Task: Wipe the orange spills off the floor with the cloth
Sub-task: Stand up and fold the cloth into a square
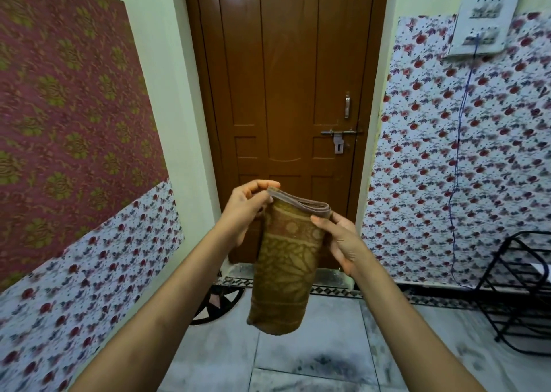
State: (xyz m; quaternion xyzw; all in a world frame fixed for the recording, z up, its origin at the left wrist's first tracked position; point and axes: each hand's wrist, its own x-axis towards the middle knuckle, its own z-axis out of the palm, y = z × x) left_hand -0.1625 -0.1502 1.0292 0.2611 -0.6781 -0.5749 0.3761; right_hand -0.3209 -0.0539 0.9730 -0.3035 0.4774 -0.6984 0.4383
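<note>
A folded brown-and-mustard patterned cloth [283,260] hangs in mid-air in front of a closed dark brown panelled wooden door [286,93], held up at its top edge by both hands and well above the pale grey tiled floor [343,362]. The left hand [244,210] pinches the upper left corner of the folded edge between thumb and fingertips, its grip clenched on the fabric. The right hand [343,242] grasps the upper right corner, thumb laid across the front of the cloth and fingers behind it. The cloth's lower end dangles free, clear of the floor. No orange marks can be made out on the visible tiles; a dark smudged patch lies on the floor near the bottom of the view.

A metal bolt latch [340,134] sits on the door's right side. Flowered white wall covering [477,168] lines the right wall, with a white switch board [486,19] above and a blue cable [459,141] hanging from it. A black wire rack [521,287] stands at right.
</note>
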